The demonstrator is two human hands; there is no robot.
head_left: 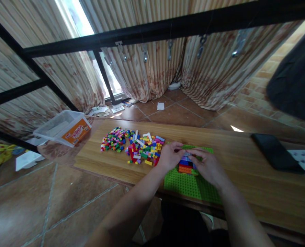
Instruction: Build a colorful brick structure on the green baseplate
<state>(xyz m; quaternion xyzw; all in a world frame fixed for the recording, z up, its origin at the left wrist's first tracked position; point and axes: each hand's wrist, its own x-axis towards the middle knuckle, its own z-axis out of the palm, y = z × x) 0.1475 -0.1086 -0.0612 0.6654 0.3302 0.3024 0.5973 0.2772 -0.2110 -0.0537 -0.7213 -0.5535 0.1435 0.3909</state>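
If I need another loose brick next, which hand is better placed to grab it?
Probably your left hand: it is right beside the loose bricks, while your right hand is across the stacked bricks.

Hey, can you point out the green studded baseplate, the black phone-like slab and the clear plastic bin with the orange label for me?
Green studded baseplate [183, 187]: head view, its bare near part.
Black phone-like slab [277, 152]: head view, middle of its top face.
Clear plastic bin [50, 138]: head view, its near side wall.
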